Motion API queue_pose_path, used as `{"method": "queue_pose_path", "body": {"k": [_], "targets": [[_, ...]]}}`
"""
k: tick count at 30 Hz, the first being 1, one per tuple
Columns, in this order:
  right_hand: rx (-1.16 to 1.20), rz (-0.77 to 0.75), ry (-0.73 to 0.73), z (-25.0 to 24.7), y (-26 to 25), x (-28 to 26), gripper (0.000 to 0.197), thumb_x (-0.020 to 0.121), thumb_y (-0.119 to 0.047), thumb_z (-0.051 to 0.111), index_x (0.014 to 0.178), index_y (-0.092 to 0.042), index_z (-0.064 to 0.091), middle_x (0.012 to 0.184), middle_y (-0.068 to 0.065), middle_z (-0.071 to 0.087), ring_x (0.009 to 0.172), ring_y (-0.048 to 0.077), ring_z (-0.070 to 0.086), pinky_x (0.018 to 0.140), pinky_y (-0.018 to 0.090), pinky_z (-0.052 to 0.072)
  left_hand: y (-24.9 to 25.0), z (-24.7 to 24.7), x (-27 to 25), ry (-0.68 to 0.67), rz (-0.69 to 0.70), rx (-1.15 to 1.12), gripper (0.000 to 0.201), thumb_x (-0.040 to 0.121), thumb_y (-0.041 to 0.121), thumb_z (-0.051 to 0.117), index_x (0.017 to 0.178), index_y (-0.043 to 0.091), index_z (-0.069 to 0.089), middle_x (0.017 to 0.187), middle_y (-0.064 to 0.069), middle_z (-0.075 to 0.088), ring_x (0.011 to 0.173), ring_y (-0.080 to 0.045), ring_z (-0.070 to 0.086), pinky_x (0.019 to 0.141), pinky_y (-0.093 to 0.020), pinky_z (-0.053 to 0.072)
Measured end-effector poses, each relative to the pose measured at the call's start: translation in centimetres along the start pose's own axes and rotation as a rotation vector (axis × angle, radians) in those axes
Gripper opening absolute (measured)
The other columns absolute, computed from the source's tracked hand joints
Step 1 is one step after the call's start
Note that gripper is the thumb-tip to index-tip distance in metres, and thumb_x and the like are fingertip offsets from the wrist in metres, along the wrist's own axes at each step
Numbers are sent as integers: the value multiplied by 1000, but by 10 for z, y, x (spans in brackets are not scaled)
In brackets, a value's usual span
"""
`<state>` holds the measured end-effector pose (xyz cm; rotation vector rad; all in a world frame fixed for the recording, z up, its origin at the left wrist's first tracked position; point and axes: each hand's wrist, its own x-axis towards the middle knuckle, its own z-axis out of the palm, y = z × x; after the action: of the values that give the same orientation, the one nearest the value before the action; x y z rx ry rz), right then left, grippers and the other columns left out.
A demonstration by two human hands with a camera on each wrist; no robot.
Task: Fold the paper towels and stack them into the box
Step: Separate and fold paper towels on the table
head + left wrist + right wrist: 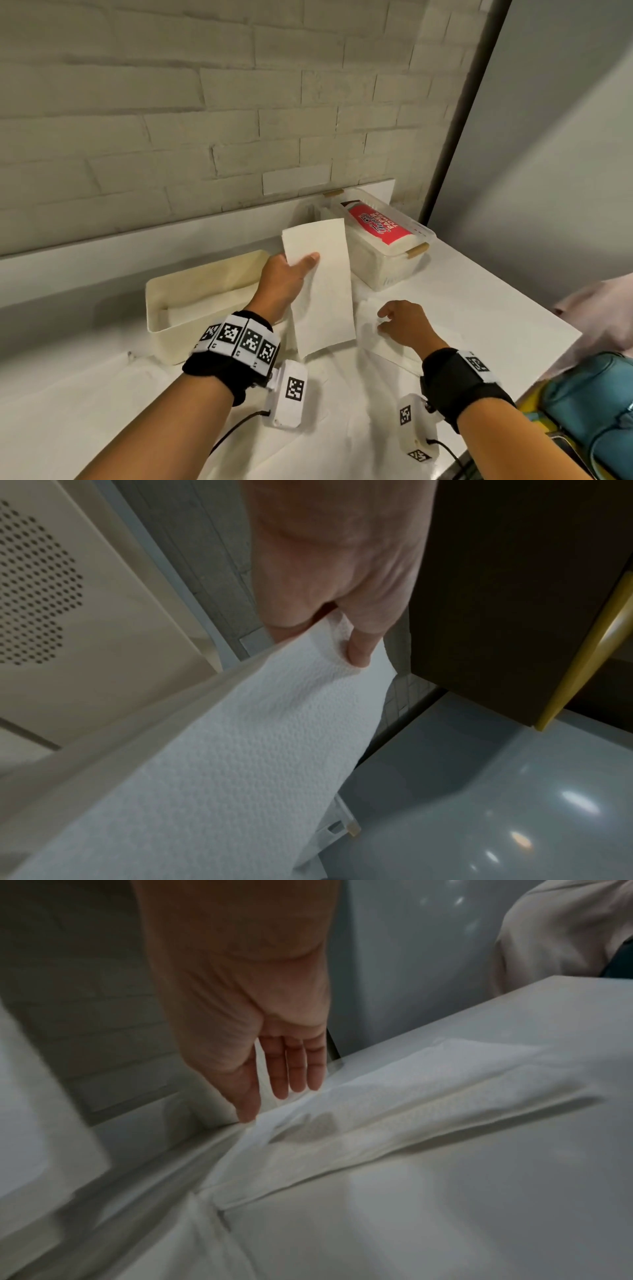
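My left hand (pixel 291 270) pinches a folded white paper towel (pixel 322 284) near its upper left edge, thumb on top, and holds it lifted above the counter; the left wrist view shows the thumb (pixel 359 647) pressed on the towel (pixel 240 750). The cream box (pixel 191 301) stands just left of this hand, with folded towels inside it. My right hand (pixel 400 322) hovers open, fingers relaxed, over another paper towel (pixel 376 339) lying flat on the counter; in the right wrist view the straight fingers (pixel 294 1069) point down at that towel (pixel 394 1118).
A clear plastic bin (pixel 387 246) with a red-labelled paper towel pack stands at the back right by the brick wall. More loose sheets lie on the white counter (pixel 85 404) near me. A teal bag (pixel 596 411) sits off the counter's right edge.
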<state>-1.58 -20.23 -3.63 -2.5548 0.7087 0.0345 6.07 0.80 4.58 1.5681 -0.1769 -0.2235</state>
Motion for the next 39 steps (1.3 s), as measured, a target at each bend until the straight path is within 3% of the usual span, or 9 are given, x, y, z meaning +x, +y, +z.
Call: {"method": "queue_pose_path", "body": {"k": [6,12,17,21,25,32,34,37,39], "targets": [[-53,63,10,-3,2,32,44,85,-23,62,127,-13,52,131,5,54,124,23,46,101,28,37,-5,-7,6,-5,-30,48,30,88,22,64,111,3,64,108,-9,68,97,-25,65,87,-33,50],[-14,126,-49,6,1,51,47,78,-27,69,122,-18,54,126,4,56,121,23,49,105,37,37,-5,-10,17,-29,-35,66,30,89,22,63,111,3,64,107,-8,69,97,-24,65,84,-30,49],[52,101,22,3,-2,56,19,76,-16,69,95,-18,71,105,5,68,104,22,60,93,33,47,-8,-11,28,-33,-43,64,31,88,22,64,113,3,64,107,-8,68,98,-24,65,83,-30,49],[88,28,7,-15,-10,45,16,80,-17,69,96,-12,71,100,4,67,100,20,59,85,22,42,-11,-9,31,-35,-53,43,30,88,21,64,112,3,64,107,-8,68,96,-23,65,83,-30,49],[155,-58,-35,-51,-17,25,5,85,-21,65,89,-20,63,92,0,60,86,18,55,75,24,42,-9,-8,31,-29,-56,42,30,88,22,65,112,4,64,108,-8,68,97,-24,65,86,-31,50],[1044,-267,166,-98,-51,-18,13,87,-8,60,77,-17,60,64,-5,67,58,10,61,55,22,50,2,-7,27,0,-38,19,26,88,22,65,109,7,65,106,-5,68,95,-21,65,84,-31,50],[1214,-272,205,-97,-66,-25,13,88,-7,58,81,-17,62,69,-8,71,63,6,65,58,19,53,7,-5,22,-36,-32,3,29,88,24,65,111,7,64,108,-6,69,96,-22,65,88,-34,51],[1299,-236,225,-81,-90,-28,10,88,-8,58,87,-16,64,79,-6,71,72,8,66,70,24,57,11,2,12,-108,-19,-37,25,88,21,64,108,6,67,102,-6,71,85,-17,66,71,-26,53],[1309,-222,240,-66,-105,-28,9,88,-9,60,94,-14,64,84,-3,72,79,12,68,75,27,57,12,6,7,-139,-22,-33,21,86,22,66,102,8,69,97,-5,73,85,-19,68,71,-29,55]]}}
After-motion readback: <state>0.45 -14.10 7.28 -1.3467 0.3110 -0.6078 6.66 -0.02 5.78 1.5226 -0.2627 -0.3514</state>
